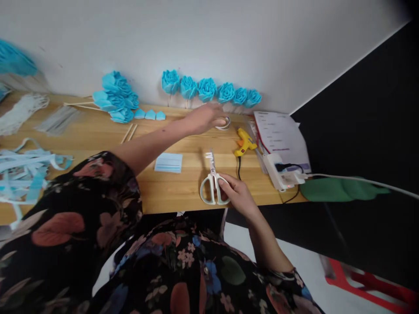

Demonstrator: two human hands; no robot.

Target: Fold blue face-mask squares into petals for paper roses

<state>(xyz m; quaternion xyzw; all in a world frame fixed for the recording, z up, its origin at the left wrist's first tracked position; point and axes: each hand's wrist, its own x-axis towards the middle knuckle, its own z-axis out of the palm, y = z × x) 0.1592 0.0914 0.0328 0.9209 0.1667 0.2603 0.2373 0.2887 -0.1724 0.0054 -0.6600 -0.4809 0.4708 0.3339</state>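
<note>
My left hand [207, 117] reaches far across the wooden table [170, 183] and closes its fingers on a roll of clear tape [224, 124] near the wall. My right hand [236, 193] rests at the table's front edge, fingers curled on the pale green handles of a pair of scissors [212, 183] that lie flat, blades pointing away from me. A folded blue face mask [169, 162] lies between my two arms.
A row of blue paper roses [209, 89] leans on the wall, with more roses on sticks [115, 97] to the left. A yellow glue gun [243, 142], papers [278, 133] and a white power strip [282, 174] sit right. Blue strips [26, 168] pile left.
</note>
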